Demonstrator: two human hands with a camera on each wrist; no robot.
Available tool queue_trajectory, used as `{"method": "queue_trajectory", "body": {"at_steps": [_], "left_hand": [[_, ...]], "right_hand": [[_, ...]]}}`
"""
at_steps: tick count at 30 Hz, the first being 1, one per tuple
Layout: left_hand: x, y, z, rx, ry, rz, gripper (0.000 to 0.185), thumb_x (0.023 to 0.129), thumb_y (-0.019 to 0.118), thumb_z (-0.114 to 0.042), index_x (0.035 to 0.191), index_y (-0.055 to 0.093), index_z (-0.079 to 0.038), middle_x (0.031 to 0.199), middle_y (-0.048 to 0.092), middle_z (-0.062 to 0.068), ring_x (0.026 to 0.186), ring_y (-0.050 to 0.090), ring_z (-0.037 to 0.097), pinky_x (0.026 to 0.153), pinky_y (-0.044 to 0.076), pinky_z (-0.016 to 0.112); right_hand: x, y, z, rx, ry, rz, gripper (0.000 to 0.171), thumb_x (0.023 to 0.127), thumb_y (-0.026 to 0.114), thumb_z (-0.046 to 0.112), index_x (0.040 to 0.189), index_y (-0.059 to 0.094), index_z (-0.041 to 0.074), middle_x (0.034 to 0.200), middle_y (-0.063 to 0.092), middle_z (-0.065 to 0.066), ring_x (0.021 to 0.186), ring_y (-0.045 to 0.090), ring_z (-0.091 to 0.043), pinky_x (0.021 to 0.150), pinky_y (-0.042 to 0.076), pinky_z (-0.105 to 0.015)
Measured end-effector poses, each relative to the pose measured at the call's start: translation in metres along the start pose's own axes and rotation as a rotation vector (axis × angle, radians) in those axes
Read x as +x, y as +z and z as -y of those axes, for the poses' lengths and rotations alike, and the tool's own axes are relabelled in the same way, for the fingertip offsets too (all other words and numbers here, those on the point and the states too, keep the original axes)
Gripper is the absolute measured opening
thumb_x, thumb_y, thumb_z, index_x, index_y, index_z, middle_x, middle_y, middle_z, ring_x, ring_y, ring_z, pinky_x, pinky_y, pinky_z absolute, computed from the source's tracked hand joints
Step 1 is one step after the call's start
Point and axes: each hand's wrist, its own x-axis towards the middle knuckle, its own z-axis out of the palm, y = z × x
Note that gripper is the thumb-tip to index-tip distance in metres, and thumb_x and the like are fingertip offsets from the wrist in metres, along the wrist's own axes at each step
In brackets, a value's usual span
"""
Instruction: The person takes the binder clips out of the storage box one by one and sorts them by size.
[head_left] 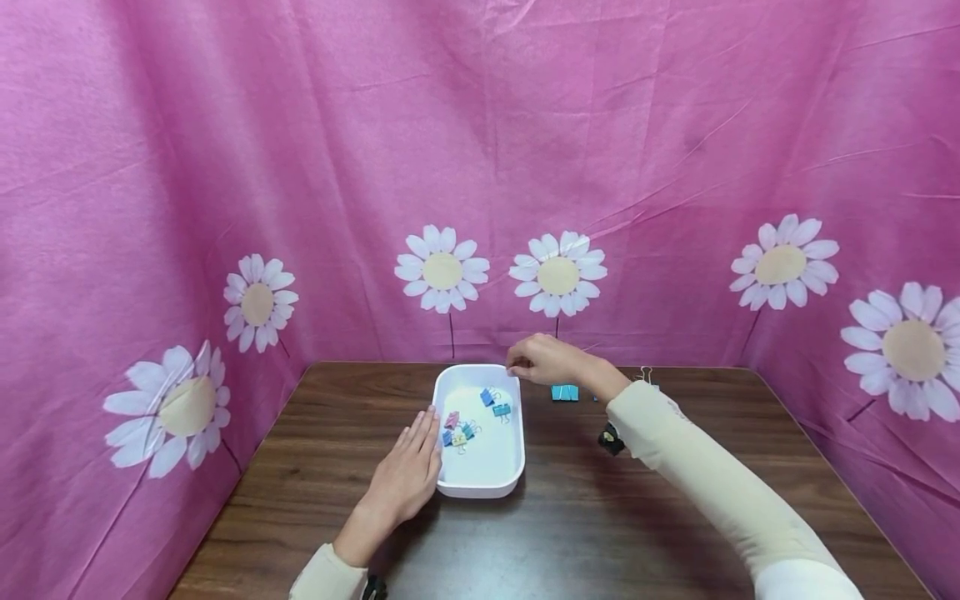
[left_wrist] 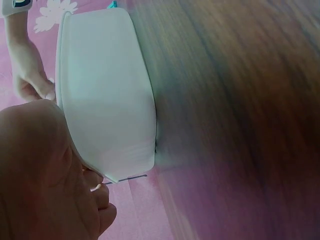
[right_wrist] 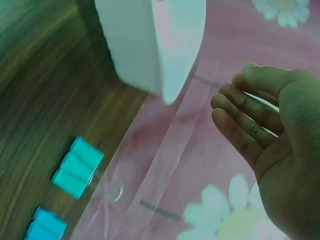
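My head camera looks forward and down from well back, taking in the whole desk (head_left: pixel 570 517) and the pink backdrop (head_left: pixel 480 125). The camera on my left wrist sits tight against the white tray (left_wrist: pixel 107 95); the right-wrist one looks past my fingers (right_wrist: pixel 240 112) at that same tray

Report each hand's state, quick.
Left hand: open, flat against the white tray.
Right hand: open, holding nothing, above the tray's far corner.
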Motion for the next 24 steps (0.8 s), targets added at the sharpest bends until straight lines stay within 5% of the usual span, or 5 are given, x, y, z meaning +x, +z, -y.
{"method": "queue_trajectory", "body": {"at_steps": [11, 24], "left_hand": [[0.002, 0.002, 0.001, 0.004, 0.012, -0.012, 0.057, 0.114, 0.04, -0.024, 0.163, 0.035, 0.005, 0.176, 0.028, 0.017, 0.163, 0.028, 0.035, 0.133, 0.03, 0.051], [0.003, 0.001, 0.002, 0.004, 0.025, -0.019, 0.055, 0.114, 0.04, -0.022, 0.162, 0.037, 0.005, 0.175, 0.029, 0.018, 0.163, 0.029, 0.036, 0.133, 0.031, 0.052]], "right_hand": [[0.041, 0.02, 0.033, -0.037, -0.08, 0.119, 0.01, 0.103, 0.071, 0.016, 0.102, 0.08, 0.012, 0.091, 0.077, 0.003, 0.078, 0.064, -0.005, 0.073, 0.059, -0.022], [0.072, 0.037, 0.054, -0.093, -0.071, 0.215, 0.012, 0.102, 0.074, 0.019, 0.105, 0.082, 0.011, 0.097, 0.081, 0.0, 0.083, 0.07, -0.009, 0.08, 0.062, -0.023]]}}
